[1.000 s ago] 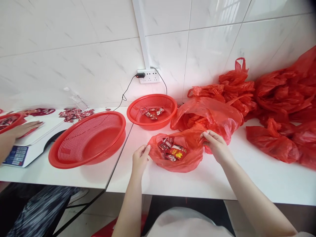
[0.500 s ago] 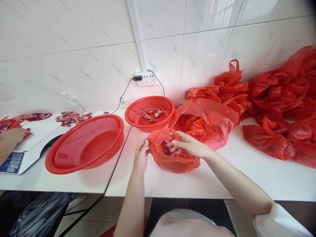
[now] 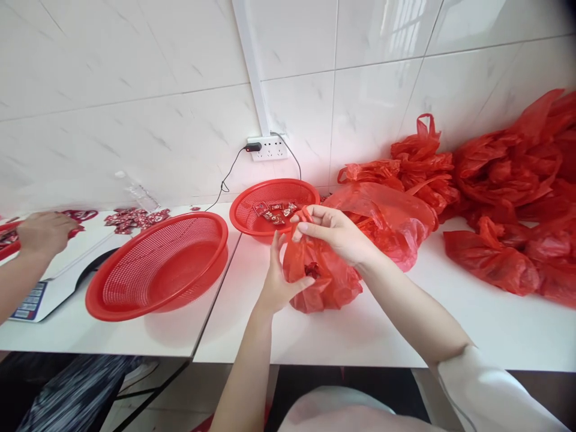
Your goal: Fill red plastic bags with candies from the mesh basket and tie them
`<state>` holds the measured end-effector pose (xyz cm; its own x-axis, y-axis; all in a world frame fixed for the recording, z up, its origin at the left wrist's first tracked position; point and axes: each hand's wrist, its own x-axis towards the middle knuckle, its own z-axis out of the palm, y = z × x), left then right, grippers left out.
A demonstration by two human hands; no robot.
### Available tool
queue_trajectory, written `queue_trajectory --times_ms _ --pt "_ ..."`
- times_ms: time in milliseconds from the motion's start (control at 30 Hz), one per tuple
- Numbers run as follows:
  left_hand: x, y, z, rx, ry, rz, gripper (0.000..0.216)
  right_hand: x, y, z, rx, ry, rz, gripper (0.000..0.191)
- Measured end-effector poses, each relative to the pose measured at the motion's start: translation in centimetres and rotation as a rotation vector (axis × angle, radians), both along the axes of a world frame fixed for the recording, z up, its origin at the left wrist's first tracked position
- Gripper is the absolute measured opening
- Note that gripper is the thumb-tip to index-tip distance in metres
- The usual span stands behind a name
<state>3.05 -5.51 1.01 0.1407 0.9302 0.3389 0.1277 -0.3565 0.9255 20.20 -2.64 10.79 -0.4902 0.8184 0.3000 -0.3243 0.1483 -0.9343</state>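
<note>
Red bag (image 3: 335, 291) on the tabletop (image 3: 396, 336), top bunched.
Right hand (image 3: 335, 234) pinches the bunched top; left hand (image 3: 275, 285) spread, thumb at its side. Best: firm pinch, light left support, no straining thin plastic.

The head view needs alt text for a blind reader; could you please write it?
The right hand grips the gathered top of a red bag on a white table, the left hand spread at its side. Behind, a red basket holds packets.

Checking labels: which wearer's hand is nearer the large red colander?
Left. The left hand is right of the large colander; the right hand is farther right, pinching the plastic bag.
</note>
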Motion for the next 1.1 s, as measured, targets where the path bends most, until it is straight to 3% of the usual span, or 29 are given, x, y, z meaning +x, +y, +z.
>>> queue_trajectory --times_ms 67,167,333,433,567,700,833,967,1033,1100 --pt "0.8 0.6 0.9 -0.029 0.031 -0.049 0.093 0.2 -0.2 1.4 0.113 -0.076 0.025 0.019" --pt "1.2 2.2 2.0 -0.15 -0.016 -0.091 0.05 0.8 -0.1 2.6 0.299 -0.198 -0.088 0.026" --pt "0.7 5.5 3.6 -0.236 -0.245 -0.05 0.038 3.0 1.7 2.1 0.626 -0.355 -0.869 0.03" --pt "0.8 7.1 5.0 -0.255 -0.411 -0.084 0.038 4.3 3.2 0.7 0.577 -0.209 -1.091 0.032" --pt "1.3 8.5 6.5 -0.272 -0.717 -0.118 0.044 4.6 4.4 -1.2 0.36 0.004 -1.054 0.035" --pt "1.6 9.3 6.6 -0.448 -0.728 -0.304 0.038 3.9 4.4 -2.3 0.24 -0.066 -0.837 0.037" --pt "2.0 9.3 5.7 -0.547 -0.448 -0.393 0.045 3.2 4.1 -2.7 0.198 -0.072 -0.74 0.034" --pt "3.1 8.0 5.2 -0.262 0.034 -0.44 0.062 2.4 3.4 -2.7 0.14 -0.086 -0.577 0.031" --pt "3.7 7.3 5.3 -0.161 0.25 -0.417 0.062 2.2 2.8 -2.5 0.246 -0.187 -0.483 0.028" --pt "4.1 6.8 5.5 -0.151 0.391 -0.359 0.044 2.2 2.4 -2.3 0.433 -0.308 -0.428 0.024"
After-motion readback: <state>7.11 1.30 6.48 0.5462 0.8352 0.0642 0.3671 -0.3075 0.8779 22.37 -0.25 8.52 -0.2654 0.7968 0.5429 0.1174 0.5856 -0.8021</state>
